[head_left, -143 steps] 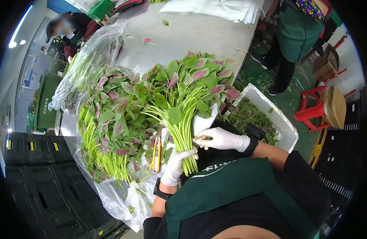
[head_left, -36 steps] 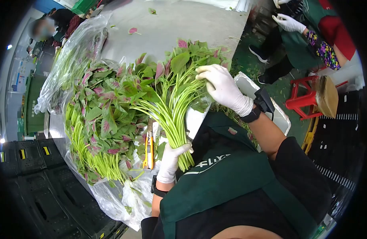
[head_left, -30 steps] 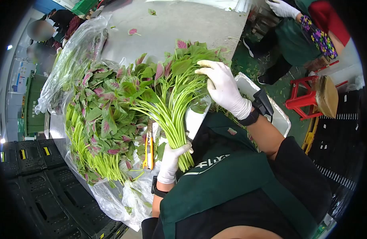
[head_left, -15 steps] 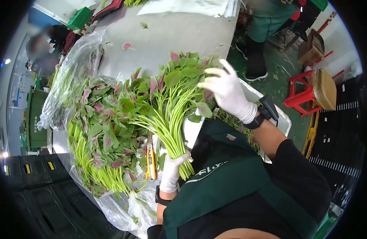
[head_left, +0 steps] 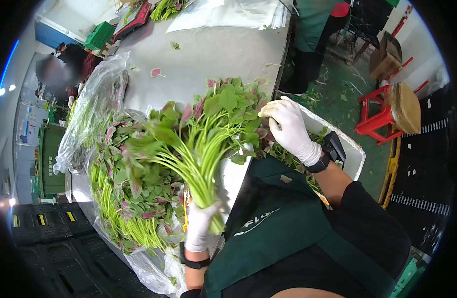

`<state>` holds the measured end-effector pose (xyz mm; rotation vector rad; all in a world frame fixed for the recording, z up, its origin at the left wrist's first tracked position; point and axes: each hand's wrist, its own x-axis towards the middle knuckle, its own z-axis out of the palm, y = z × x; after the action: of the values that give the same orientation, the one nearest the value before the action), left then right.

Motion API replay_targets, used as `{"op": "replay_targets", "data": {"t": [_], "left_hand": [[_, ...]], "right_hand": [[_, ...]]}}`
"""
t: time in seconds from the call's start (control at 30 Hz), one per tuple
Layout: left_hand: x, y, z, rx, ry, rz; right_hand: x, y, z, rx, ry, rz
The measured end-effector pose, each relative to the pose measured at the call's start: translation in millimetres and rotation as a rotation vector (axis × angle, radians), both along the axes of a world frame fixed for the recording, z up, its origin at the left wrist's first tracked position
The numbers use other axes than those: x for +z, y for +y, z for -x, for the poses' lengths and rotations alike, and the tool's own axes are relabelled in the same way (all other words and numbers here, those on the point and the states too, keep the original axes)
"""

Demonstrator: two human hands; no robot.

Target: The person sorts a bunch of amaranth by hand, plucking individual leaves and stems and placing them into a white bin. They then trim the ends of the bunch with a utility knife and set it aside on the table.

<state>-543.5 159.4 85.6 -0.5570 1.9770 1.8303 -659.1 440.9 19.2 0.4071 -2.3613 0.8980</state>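
My left hand [head_left: 201,223], in a white glove, is wrapped round the lower stems of a bunch of red-and-green leafy greens [head_left: 203,159]. The bunch fans out upward over the metal table [head_left: 208,54]. Beside its leaves on the right is my right hand [head_left: 287,124], also gloved, with its fingers curled; whether it pinches a small piece is too unclear to tell. A larger pile of the same greens [head_left: 134,184] lies left of the bunch on clear plastic. An orange cutter [head_left: 185,213] is mostly hidden behind my left hand.
Bagged greens [head_left: 89,114] lie at the table's left. Plastic sheets [head_left: 228,17] and a red scale [head_left: 134,22] are at the far end. A white bin [head_left: 356,154] with trimmings, a red stool [head_left: 375,116] and a standing person are to the right. Black crates [head_left: 54,248] stand lower left.
My left hand has moved left and slightly down with the bunch, whose leaves have swung left over the pile. My right hand's fingers have gone from spread to curled. The cutter is now more covered.
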Motion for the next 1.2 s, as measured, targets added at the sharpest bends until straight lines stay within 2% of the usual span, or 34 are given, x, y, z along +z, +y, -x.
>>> {"op": "replay_targets", "data": {"t": [0.17,0.27,0.3,0.37,0.5,0.53,0.57,0.6,0.7,0.77,0.83,0.9,0.93,1.0,1.07,1.1,1.2], "left_hand": [[44.9,-38.4,52.5,-0.136,0.365,0.483],[89.9,-23.2,80.8,-0.18,0.677,0.835],[104.0,-20.5,89.3,-0.226,0.703,1.014],[118.7,-11.8,101.5,-0.193,0.94,1.327],[125.8,-9.0,120.2,-0.144,1.033,1.495],[122.4,-9.7,120.6,-0.134,1.042,1.5],[118.6,-10.1,120.9,-0.125,1.053,1.503],[114.5,-10.2,119.9,-0.122,0.97,1.512],[102.4,-15.8,119.7,-0.151,1.011,1.519],[103.3,-15.1,119.4,-0.166,1.021,1.547],[104.9,-14.6,121.1,-0.173,1.039,1.57],[113.8,-10.2,120.2,-0.158,1.029,1.565],[119.2,-9.3,119.6,-0.141,1.024,1.561],[127.5,-13.2,121.9,-0.08,1.067,1.573],[141.8,-9.3,122.3,0.038,1.107,1.563],[147.8,-6.9,122.1,0.104,1.113,1.571],[147.9,-4.9,122.7,0.246,1.224,1.565]], "right_hand": [[-5.1,10.6,-8.1,-0.01,-0.051,0.073],[-9.3,16.0,-13.7,-0.021,-0.057,0.085],[-9.7,18.2,-15.7,-0.009,-0.072,0.098],[-10.3,22.2,-18.3,0.008,-0.103,0.122],[-5.9,21.8,-23.4,0.015,-0.117,0.138],[-0.2,22.3,-30.0,0.007,-0.219,0.123],[-25.4,18.2,-36.1,0.066,-0.5,0.303],[-46.5,8.6,-44.5,0.209,-0.628,0.541],[-101.8,-23.2,-83.7,0.651,-0.981,1.263],[-116.0,-34.4,-96.1,0.965,-1.182,1.749],[-54.8,-48.4,-82.0,1.38,-1.192,1.242],[-4.9,-56.2,-81.8,1.17,-0.983,0.292],[-42.4,-64.7,-85.7,1.148,-0.752,0.197],[-54.0,-68.1,-82.9,1.02,-0.544,0.116],[-49.8,-61.0,-83.5,0.88,-0.503,0.16],[-42.2,-57.1,-78.1,0.956,-0.821,0.148],[-28.2,-52.5,-75.2,1.007,-0.961,0.144]]}}
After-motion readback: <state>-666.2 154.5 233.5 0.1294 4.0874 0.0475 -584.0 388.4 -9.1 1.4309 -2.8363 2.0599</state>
